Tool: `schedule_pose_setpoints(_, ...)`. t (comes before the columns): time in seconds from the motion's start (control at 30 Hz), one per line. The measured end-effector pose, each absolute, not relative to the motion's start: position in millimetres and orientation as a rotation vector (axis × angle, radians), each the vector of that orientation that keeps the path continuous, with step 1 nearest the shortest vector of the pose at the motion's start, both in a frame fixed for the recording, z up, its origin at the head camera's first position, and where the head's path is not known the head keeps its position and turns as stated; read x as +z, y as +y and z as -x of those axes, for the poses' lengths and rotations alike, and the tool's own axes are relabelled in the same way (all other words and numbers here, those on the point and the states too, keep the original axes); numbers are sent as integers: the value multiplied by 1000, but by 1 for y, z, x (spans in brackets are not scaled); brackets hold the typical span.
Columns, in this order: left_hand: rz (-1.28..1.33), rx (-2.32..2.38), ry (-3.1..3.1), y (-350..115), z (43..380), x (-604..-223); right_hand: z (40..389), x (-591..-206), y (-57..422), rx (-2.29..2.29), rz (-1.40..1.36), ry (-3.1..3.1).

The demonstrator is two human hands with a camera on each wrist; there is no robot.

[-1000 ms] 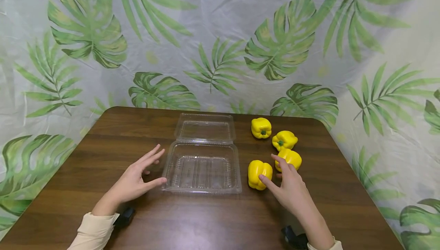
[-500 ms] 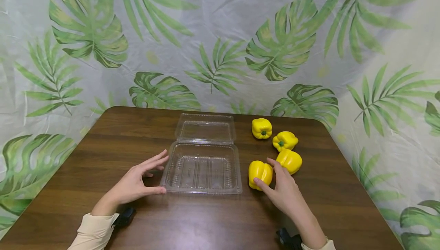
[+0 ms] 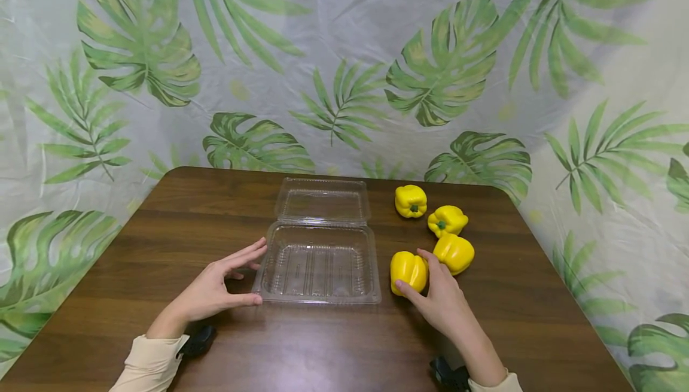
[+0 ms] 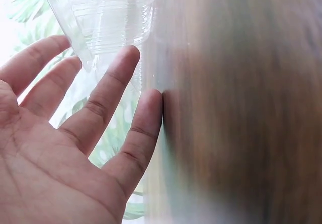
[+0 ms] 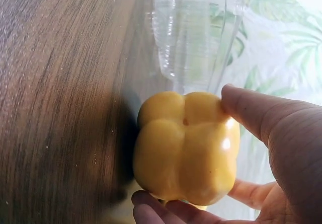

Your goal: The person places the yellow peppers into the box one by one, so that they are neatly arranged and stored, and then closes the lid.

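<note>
My right hand (image 3: 444, 301) is at the nearest yellow bell pepper (image 3: 407, 271), thumb on one side and fingers curled round the other. In the right wrist view this pepper (image 5: 186, 146) shows its lobed bottom between thumb and fingers, close over the table. A clear plastic clamshell container (image 3: 374, 278) lies with its lid folded back. At its left edge is my left hand (image 3: 207, 290), fingers spread and extended. The left wrist view has the left hand's fingertips (image 4: 128, 58) right by the container's rim (image 4: 70, 25).
Several more yellow bell peppers lie to the right: one at the back (image 3: 411, 201), one in the middle (image 3: 448, 221), one beside the held pepper (image 3: 454, 254). The open lid (image 3: 323, 200) stretches toward the far edge of the brown wooden table (image 3: 323, 350). A leaf-print cloth (image 3: 344, 81) hangs behind.
My right hand has moved left and closed its thumb and fingers around the nearest bell pepper. My left hand has shifted slightly right, to the container's edge.
</note>
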State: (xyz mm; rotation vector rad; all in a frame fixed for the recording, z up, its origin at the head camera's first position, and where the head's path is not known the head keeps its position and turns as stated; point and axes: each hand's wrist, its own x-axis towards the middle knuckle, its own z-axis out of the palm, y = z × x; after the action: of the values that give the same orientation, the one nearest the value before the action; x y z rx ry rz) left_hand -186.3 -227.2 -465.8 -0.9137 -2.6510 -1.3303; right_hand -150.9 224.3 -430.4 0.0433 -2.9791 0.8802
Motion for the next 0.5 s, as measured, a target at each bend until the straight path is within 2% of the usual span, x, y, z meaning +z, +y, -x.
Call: schedule_pose_setpoints(0.5, 913, -1338, -2661, -229, 188, -467, 158, -436, 225, 905, -28, -2958)
